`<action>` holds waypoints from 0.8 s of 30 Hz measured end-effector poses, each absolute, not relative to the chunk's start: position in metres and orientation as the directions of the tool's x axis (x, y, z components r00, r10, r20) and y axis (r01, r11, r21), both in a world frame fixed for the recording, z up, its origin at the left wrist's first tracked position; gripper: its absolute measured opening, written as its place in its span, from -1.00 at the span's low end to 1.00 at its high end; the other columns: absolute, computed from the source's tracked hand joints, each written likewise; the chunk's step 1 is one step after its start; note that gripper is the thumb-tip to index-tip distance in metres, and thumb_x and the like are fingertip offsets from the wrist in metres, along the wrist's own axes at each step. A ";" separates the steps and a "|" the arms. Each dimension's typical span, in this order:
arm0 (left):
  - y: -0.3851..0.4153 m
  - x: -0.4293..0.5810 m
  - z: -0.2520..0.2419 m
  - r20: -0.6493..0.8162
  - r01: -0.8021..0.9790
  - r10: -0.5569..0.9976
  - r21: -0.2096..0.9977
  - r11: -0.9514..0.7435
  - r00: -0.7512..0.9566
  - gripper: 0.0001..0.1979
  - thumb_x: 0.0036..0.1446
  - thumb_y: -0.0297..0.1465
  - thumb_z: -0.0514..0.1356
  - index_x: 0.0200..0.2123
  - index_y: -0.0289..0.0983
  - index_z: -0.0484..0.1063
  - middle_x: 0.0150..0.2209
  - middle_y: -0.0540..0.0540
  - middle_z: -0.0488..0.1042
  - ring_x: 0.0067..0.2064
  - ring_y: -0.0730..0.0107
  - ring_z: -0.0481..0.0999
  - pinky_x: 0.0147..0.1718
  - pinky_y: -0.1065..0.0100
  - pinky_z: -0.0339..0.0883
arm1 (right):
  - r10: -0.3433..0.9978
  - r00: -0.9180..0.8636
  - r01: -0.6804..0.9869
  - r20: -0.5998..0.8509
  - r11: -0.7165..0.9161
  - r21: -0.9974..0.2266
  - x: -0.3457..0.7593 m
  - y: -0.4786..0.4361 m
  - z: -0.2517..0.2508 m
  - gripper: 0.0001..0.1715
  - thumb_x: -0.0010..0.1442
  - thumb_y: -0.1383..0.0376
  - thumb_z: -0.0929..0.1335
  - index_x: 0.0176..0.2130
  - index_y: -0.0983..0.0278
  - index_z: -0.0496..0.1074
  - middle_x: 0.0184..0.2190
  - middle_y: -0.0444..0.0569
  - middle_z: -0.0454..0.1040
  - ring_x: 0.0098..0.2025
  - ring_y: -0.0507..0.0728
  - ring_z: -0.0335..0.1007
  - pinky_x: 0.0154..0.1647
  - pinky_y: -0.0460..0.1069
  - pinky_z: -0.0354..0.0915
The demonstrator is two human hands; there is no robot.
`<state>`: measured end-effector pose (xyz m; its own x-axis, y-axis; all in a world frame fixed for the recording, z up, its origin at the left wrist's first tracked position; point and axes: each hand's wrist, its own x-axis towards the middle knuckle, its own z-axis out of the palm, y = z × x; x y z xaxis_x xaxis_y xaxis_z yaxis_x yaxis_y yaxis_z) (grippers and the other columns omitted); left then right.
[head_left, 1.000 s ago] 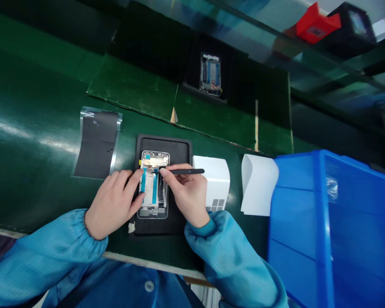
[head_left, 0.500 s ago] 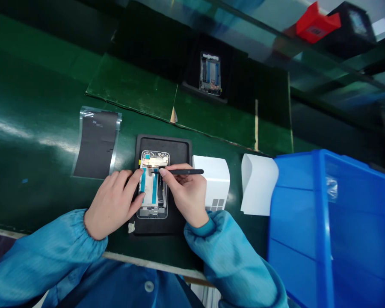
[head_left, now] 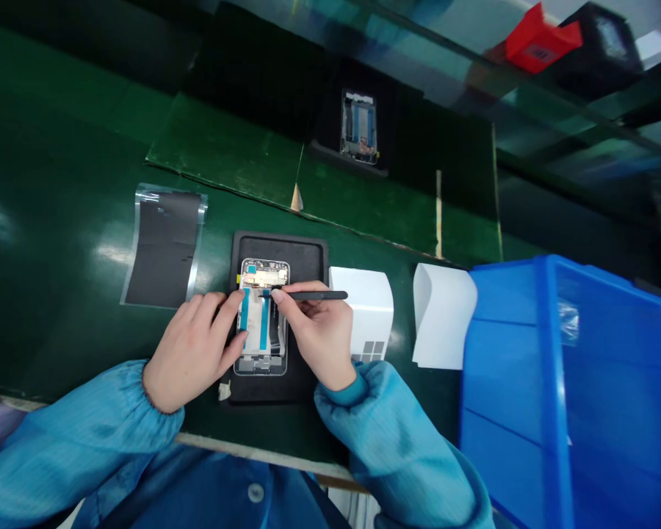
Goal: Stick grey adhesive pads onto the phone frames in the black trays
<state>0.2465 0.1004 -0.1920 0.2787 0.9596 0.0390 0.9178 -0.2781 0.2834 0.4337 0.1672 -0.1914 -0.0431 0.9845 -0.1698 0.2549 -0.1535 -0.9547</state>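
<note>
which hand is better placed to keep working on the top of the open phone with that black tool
Right. The right hand already grips the black tool, its tip over the upper part of the open phone. The left hand holds no tool; its fingers rest on the phone's left edge, probably steadying it in the black tray.

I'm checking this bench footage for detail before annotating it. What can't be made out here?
All in the head view:
- Tip of the thin black tool: too small to tell what it touches on the open silver phone frame.
- Frame's left edge: covered by the left hand.
- Blue plastic bin: cut by the right edge.
- Far phone frame: too small.
</note>
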 end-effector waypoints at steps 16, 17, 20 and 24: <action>0.101 0.247 -0.186 0.012 0.925 0.948 0.216 -0.312 0.317 -0.45 0.34 -0.29 0.04 0.36 -0.22 0.13 -0.12 -0.24 0.34 -0.19 0.06 0.34 -0.26 0.10 0.33 | 0.986 -0.045 0.264 -0.163 -0.146 -0.953 0.433 0.168 -0.192 -0.76 0.12 0.12 0.51 -0.31 0.24 0.55 -0.37 -0.07 0.58 -0.40 0.08 0.52 -0.42 -0.05 0.42; 0.101 0.248 -0.185 0.001 0.929 0.949 0.206 -0.308 0.315 -0.45 0.34 -0.29 0.04 0.36 -0.22 0.13 -0.12 -0.24 0.33 -0.19 0.06 0.34 -0.27 0.10 0.32 | 0.986 -0.047 0.265 -0.162 -0.144 -0.953 0.433 0.168 -0.192 -0.76 0.12 0.12 0.50 -0.31 0.24 0.55 -0.37 -0.07 0.58 -0.40 0.08 0.52 -0.42 -0.06 0.42; 0.102 0.249 -0.182 -0.028 0.940 0.951 0.169 -0.298 0.306 -0.45 0.34 -0.29 0.04 0.36 -0.22 0.14 -0.11 -0.23 0.33 -0.19 0.06 0.33 -0.28 0.12 0.31 | 0.988 -0.053 0.283 -0.146 -0.125 -0.951 0.433 0.167 -0.193 -0.75 0.13 0.11 0.50 -0.30 0.24 0.54 -0.37 -0.07 0.58 -0.40 0.07 0.51 -0.42 -0.06 0.41; 0.101 0.251 -0.180 -0.048 0.948 0.954 0.136 -0.287 0.295 -0.45 0.34 -0.28 0.04 0.36 -0.21 0.14 -0.11 -0.22 0.33 -0.18 0.07 0.33 -0.28 0.14 0.30 | 0.991 -0.060 0.333 -0.118 -0.092 -0.939 0.433 0.166 -0.194 -0.73 0.15 0.10 0.48 -0.28 0.24 0.53 -0.40 -0.07 0.58 -0.43 0.07 0.50 -0.42 -0.05 0.42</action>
<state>0.2511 0.1010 -0.1802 0.2954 0.9542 -0.0477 0.9483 -0.2868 0.1359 0.4331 0.1660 -0.1935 -0.0601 0.9912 -0.1180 0.3326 -0.0916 -0.9386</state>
